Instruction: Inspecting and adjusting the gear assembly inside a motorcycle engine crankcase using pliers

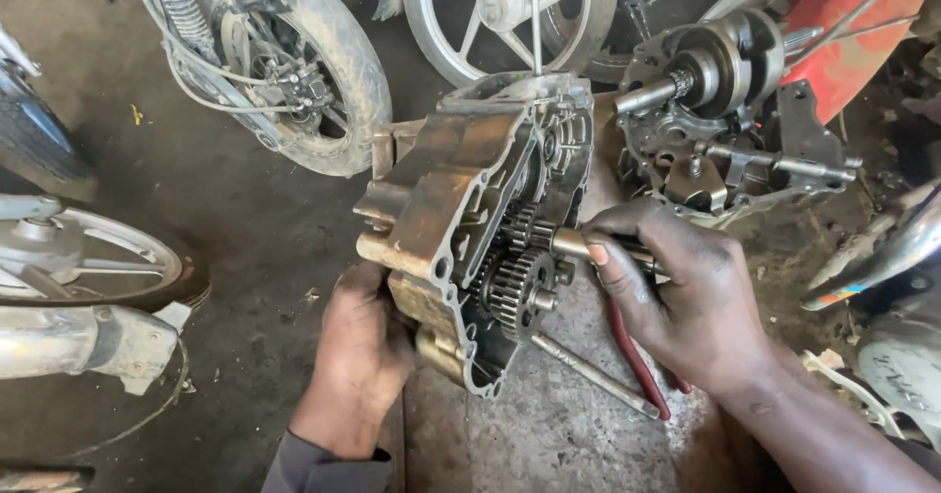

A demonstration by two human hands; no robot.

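Note:
A grimy metal engine case half (pixel 461 199) stands on edge on the floor, its open side facing right. Toothed gears (pixel 518 277) sit inside it. My left hand (pixel 363 351) grips the lower left edge of the case and steadies it. My right hand (pixel 676 292) is closed around a steel gear shaft (pixel 570 243) that sticks out of the gear cluster. Under my right hand lie red-handled pliers (pixel 637 361) and a thin metal rod (pixel 588 370).
The other case half with a crankshaft (pixel 725 72) lies at the upper right. Motorcycle wheels (pixel 323 72) stand behind; another wheel (pixel 93 258) and an exhaust pipe (pixel 59 341) are at the left. A red motorcycle panel (pixel 848 32) sits top right. The concrete floor (pixel 225 209) is oily.

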